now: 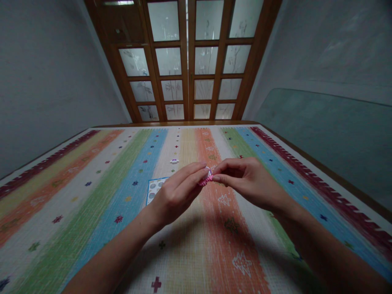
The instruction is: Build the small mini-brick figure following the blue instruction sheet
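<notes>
A small pink and white piece with a beaded-looking surface (206, 179) is held above the striped tablecloth, between both hands. My left hand (180, 190) grips it from the left, its fingers laid over the top and hiding part of it. From the right, my right hand (245, 177) pinches its edge between thumb and forefinger. What exactly the piece is, I cannot make out. Partly behind my left hand lies a blue-edged sheet with grey round spots (153, 191). Farther back on the cloth rests a small white and purple piece (174, 161).
The striped tablecloth (101, 196) covers the table, whose wooden far edge (196, 123) faces wood-framed glass doors (187, 61). A pale greenish panel (324, 139) stands along the right side. Walls rise on both sides.
</notes>
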`<control>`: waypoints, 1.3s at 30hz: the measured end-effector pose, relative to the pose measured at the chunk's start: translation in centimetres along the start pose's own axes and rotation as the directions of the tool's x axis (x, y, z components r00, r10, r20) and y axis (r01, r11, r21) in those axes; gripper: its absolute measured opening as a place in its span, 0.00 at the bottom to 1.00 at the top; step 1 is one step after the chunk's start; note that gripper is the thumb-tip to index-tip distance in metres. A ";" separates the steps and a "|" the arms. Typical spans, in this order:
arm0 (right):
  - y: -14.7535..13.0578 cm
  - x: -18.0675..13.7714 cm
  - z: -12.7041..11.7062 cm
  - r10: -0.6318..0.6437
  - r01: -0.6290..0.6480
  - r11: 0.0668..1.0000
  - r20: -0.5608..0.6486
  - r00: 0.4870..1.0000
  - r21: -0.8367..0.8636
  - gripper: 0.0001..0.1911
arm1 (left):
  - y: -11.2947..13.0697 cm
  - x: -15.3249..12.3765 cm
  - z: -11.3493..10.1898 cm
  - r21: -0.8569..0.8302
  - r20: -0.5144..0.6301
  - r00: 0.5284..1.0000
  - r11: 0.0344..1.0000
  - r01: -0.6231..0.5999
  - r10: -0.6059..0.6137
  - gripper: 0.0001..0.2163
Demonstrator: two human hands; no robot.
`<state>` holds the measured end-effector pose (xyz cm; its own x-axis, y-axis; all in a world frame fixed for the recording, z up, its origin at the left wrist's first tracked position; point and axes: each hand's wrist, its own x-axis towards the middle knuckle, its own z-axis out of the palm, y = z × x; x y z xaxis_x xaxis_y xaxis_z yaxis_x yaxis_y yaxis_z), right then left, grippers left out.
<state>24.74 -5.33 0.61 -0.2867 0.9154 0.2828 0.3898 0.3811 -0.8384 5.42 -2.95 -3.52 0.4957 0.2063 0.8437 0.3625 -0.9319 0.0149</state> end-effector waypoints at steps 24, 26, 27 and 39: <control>5.8 0.5 1.8 -0.435 0.402 0.852 -0.026 0.900 -0.336 0.23 | -2.4 -0.1 2.3 -0.586 0.497 0.589 0.254 0.769 -0.637 0.10; 6.0 0.6 1.9 -0.442 0.398 0.841 -0.041 0.896 -0.367 0.20 | -2.5 -0.1 2.4 -0.582 0.514 0.582 0.242 0.776 -0.631 0.10; 6.1 0.6 2.0 -0.449 0.399 0.835 -0.050 0.892 -0.379 0.18 | -2.6 -0.1 2.4 -0.582 0.524 0.578 0.233 0.779 -0.625 0.10; 6.5 0.6 2.1 -0.458 0.389 0.833 -0.096 0.884 -0.393 0.14 | -3.2 -0.8 2.3 -0.649 0.467 0.737 0.377 0.661 -0.489 0.15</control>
<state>25.26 -2.54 -5.60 -0.3474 0.6470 0.6787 0.5575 0.7246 -0.4053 5.67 0.53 -5.45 0.5565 0.7471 0.3636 -0.0477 -0.4082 0.9117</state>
